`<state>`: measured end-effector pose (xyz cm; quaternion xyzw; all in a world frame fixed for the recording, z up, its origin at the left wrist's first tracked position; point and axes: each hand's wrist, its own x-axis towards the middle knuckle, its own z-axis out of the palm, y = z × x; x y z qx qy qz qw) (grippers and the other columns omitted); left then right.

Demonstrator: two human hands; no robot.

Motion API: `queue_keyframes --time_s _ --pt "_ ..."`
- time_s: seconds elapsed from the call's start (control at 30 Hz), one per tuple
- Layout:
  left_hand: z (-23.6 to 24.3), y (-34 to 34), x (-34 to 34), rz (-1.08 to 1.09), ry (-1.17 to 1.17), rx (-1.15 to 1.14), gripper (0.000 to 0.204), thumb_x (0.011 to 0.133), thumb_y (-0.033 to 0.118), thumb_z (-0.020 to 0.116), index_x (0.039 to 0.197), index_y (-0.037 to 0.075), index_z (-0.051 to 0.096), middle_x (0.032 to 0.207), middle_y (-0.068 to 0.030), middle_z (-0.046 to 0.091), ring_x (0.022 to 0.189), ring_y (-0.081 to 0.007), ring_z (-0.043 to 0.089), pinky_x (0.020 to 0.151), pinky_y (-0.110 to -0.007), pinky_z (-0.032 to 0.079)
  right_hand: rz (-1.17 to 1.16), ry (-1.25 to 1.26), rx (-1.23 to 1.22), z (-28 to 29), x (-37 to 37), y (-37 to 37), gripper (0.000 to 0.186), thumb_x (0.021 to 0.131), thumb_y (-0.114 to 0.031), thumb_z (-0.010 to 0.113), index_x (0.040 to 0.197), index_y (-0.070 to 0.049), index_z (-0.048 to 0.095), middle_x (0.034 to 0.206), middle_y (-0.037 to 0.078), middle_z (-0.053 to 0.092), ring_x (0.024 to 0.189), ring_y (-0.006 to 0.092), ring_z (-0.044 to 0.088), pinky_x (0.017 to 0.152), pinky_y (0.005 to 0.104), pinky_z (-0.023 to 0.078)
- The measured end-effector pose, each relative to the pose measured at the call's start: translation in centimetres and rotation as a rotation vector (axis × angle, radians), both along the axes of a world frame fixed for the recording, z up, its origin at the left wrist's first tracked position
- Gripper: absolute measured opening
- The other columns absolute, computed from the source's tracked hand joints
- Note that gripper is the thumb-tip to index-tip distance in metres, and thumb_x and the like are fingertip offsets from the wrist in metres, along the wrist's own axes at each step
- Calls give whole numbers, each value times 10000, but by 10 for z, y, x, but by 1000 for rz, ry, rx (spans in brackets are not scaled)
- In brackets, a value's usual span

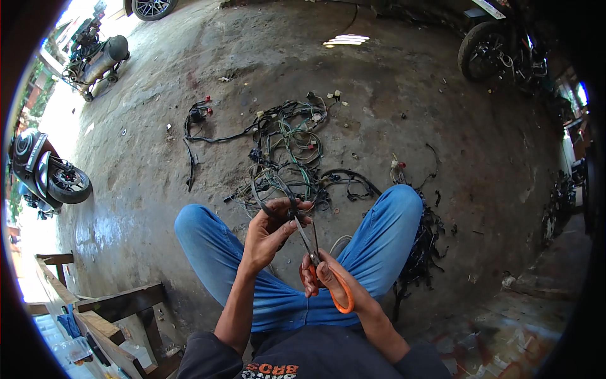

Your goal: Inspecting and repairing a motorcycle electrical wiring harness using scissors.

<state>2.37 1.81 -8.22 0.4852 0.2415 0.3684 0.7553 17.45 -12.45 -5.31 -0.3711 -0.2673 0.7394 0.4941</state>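
The right hand [325, 281] sits nearest, just above the lap, its fingers closed through the orange handles of a pair of scissors [322, 265]. The blades run up and away from that hand, toward the left hand [271, 227], which lies a little farther out, between the knees. The left hand is closed on a dark bundle of wires [285, 205], thumb and fingers pinching it right where the scissor tips meet it; whether the blades are open or shut on the wire cannot be told. Both hands hover over the blue jeans [252, 271]. Beyond the scissors, the held wires trail down into a tangled wiring harness [284, 151] spread on the concrete floor [410, 95], with green, black and red strands. Far left of the scissors lies a motorcycle [44, 177]; far above and to the right stands another wheel [483, 50]; to the upper left, an air compressor [98, 57]
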Motion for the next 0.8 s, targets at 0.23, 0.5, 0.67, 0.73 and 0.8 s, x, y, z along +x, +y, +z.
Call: queue_keyframes --time_s 0.23,0.5,0.67,0.73,0.8 --pt "1 -2 -3 4 -49 -23 399 965 -13 623 1345 -12 501 1339 -227 609 1149 -293 658 1000 -437 526 0 -44 -5 4 -2 2 525 1027 -556 486 1201 -61 459 837 -9 454 695 72 471 687 248 474" --pt "7 -9 1 -48 -54 -113 354 977 38 632 1307 22 506 1337 -224 606 1126 -303 668 963 -434 556 -106 -285 12 -8 -7 8 568 951 -594 593 1110 -53 519 835 -4 498 708 74 515 639 232 444" --pt "11 -17 14 -30 -26 -114 334 988 39 609 1298 11 488 1314 -218 615 1053 -314 697 915 -425 574 -259 -232 16 -10 -14 9 475 956 -502 658 1044 -43 573 766 -21 506 650 50 497 571 227 423" --pt "11 -17 15 -44 -39 -111 328 997 25 588 1307 21 482 1321 -221 610 1064 -305 694 916 -412 578 -294 -173 38 -5 -15 12 471 963 -497 651 1048 -39 579 730 -28 513 588 47 492 519 212 408" --pt "12 -16 16 -62 -53 -109 325 1006 10 567 1316 31 475 1328 -223 606 1075 -295 691 916 -400 581 -303 -155 29 -2 -15 15 469 968 -497 643 1043 -38 581 706 -28 516 563 44 491 492 208 398"
